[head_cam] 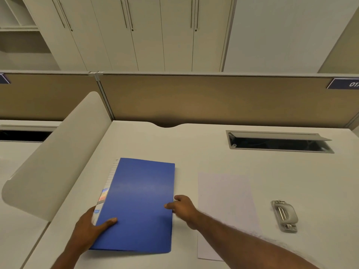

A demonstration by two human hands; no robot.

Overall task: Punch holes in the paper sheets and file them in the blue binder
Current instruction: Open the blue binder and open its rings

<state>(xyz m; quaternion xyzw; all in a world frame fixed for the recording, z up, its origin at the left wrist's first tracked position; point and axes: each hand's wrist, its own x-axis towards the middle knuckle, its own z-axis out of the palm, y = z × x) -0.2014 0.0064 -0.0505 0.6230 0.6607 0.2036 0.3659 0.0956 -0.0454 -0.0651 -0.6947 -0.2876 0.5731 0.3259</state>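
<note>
The blue binder [139, 202] lies closed on the white desk [213, 158], a little left of centre. My left hand [91, 226] grips its near-left spine edge, thumb on top of the cover. My right hand [182, 207] pinches the right edge of the cover, about halfway along. White paper sheets [225, 202] lie flat just right of the binder, partly under my right forearm. A grey metal hole punch [284, 215] sits further right, apart from the paper.
A curved white side divider [52, 162] rises at the desk's left edge. A tan partition wall [213, 100] closes the back. An open cable tray [277, 142] is set in the desk at the back right. Cabinets stand beyond the partition.
</note>
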